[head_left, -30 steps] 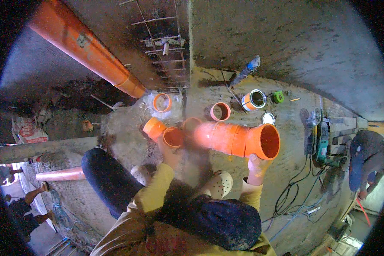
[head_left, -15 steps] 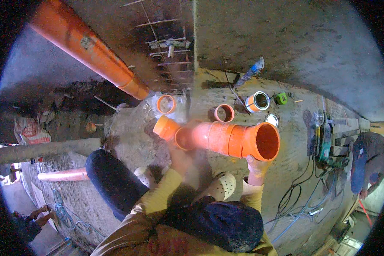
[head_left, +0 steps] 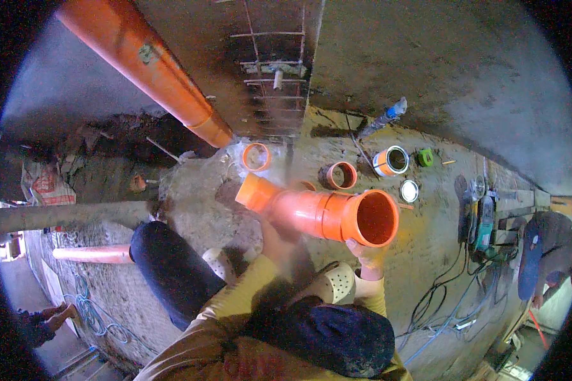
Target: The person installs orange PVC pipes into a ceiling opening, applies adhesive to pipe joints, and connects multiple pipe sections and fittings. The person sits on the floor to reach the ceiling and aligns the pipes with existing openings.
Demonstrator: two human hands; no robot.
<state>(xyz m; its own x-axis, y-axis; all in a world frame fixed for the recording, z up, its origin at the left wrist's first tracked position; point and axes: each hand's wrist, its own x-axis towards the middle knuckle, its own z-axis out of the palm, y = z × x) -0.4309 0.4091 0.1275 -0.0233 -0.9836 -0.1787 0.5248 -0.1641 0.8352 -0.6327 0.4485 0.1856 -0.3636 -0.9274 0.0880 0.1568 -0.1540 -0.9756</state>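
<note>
2 bare hands are at an orange pipe (head_left: pixel 299 211) that lies crosswise in front of the person, its wide socket mouth turned to the right and toward the camera. The right hand (head_left: pixel 366 255) is under that mouth, its fingers clamped on the lower rim, so the pipe rests above and against them. The left hand (head_left: pixel 276 241) is below the pipe's other end, near an orange elbow fitting (head_left: pixel 255 192); its fingers are hidden, so I cannot tell whether they are closed. Elbow and pipe overlap in view, and how deep 1 sits in the other does not show.

Beyond them, an orange ring (head_left: pixel 256 157) is set in the floor, with a short orange collar (head_left: pixel 342 175) to its right. Farther right are an opened can (head_left: pixel 391 161), a round white lid (head_left: pixel 410 191) and a green object (head_left: pixel 425 157).
</note>
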